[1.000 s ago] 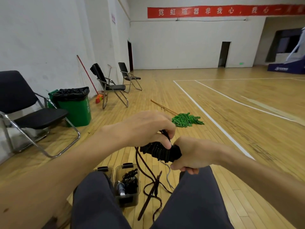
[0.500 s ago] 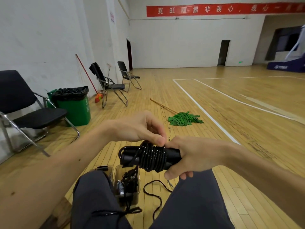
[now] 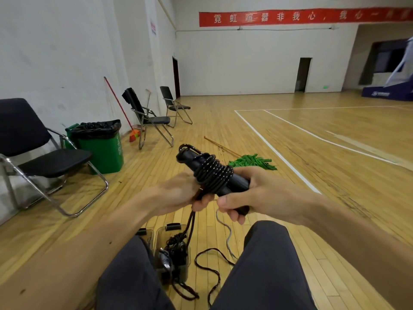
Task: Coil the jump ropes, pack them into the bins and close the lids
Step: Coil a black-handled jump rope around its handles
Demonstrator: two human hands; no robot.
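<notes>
A black jump rope (image 3: pixel 212 173) is wound in tight turns round its two black handles, which point up and to the left. My right hand (image 3: pixel 257 193) grips the lower end of the handles. My left hand (image 3: pixel 178 193) pinches the loose cord just under the coil. From there the free cord (image 3: pixel 207 260) hangs down and loops on the floor between my knees. Below stands a clear bin (image 3: pixel 172 249) with black clips, open, holding another dark rope bundle. A second bin (image 3: pixel 145 233) shows partly beside it, behind my left knee.
I sit with both knees in dark trousers at the bottom. A grey cord (image 3: pixel 228 233) trails on the wooden floor. A green mop (image 3: pixel 252 162) lies ahead. A folding chair (image 3: pixel 33 157) and a green rubbish bin (image 3: pixel 100 146) stand at the left wall.
The handle bundle has tilted from lying level to pointing up-left. My left hand has dropped from on top of the coil to below it, holding the cord. More cord is wound on.
</notes>
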